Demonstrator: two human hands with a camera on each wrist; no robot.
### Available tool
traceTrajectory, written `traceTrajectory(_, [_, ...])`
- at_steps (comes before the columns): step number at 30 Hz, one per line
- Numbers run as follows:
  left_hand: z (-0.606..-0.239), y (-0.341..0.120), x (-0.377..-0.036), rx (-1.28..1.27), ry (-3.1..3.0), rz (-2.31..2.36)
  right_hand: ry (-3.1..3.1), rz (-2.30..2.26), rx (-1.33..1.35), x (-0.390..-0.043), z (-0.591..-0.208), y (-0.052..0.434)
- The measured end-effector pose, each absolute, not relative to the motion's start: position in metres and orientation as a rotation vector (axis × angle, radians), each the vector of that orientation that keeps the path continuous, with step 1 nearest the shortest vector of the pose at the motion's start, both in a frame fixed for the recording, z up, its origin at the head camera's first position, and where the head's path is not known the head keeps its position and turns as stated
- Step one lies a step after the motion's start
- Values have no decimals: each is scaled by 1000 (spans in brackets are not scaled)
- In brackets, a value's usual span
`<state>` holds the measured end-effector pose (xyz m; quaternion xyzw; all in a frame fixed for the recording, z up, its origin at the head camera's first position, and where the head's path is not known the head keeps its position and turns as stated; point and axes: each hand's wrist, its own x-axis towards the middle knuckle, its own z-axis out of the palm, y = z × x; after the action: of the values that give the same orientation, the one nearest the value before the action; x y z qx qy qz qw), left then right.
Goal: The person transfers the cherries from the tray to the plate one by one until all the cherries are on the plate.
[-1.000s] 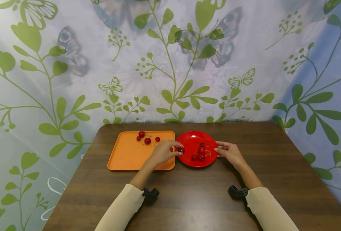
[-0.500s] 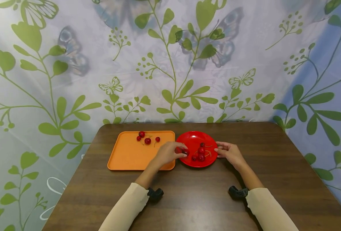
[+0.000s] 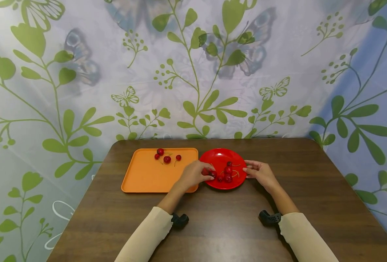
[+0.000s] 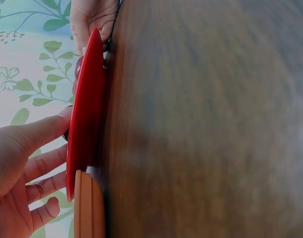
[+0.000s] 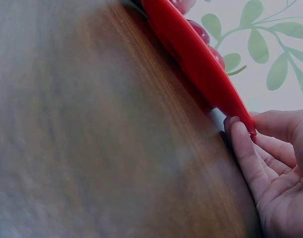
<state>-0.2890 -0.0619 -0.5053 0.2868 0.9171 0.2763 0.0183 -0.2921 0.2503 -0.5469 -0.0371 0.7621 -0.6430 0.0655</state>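
Over the left part of a red plate [image 3: 221, 154], my left hand [image 3: 193, 174] pinches a dark red cherry [image 3: 213, 174] between thumb and fingers. Most of that cherry is hidden behind the plate's edge in the left wrist view. My right hand [image 3: 260, 173] grips the plate's right rim; the right wrist view has the rim between thumb and fingers [image 5: 248, 153]. Several more cherries [image 3: 228, 170] with stems lie right of centre on the plate. An orange tray [image 3: 144, 178] stands left of the plate, with several cherries [image 3: 167, 159] near its far edge.
Tray and plate sit side by side, close together, towards the far edge of a brown wooden table [image 3: 226, 225]. Behind the table hangs a cloth [image 3: 167, 91] printed with leaves and butterflies. Each wrist wears a black device [image 3: 180, 221].
My left hand has moved right with the cherry, from the plate's left rim to further over the plate. The right hand has kept its hold on the rim.
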Motion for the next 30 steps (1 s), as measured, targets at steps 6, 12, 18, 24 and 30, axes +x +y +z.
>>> traceTrajectory(6, [-503,-58,-287,897,2868,816,2293,-1931,-126,-292,-546,251])
traceTrajectory(12, [-502,-57,-285,885,2873,797,2258,-1936,-108,-290,-540,251])
traceTrajectory(18, [-503,-58,-286,904,2863,814,2245,-1928,-105,-280,-518,244])
traceTrajectory(24, [-500,-65,-287,919,2883,831,2238,-1935,-116,-274,-509,241])
traceTrajectory(30, [-491,-74,-288,923,2888,863,2248,-1925,-109,-274,-510,242])
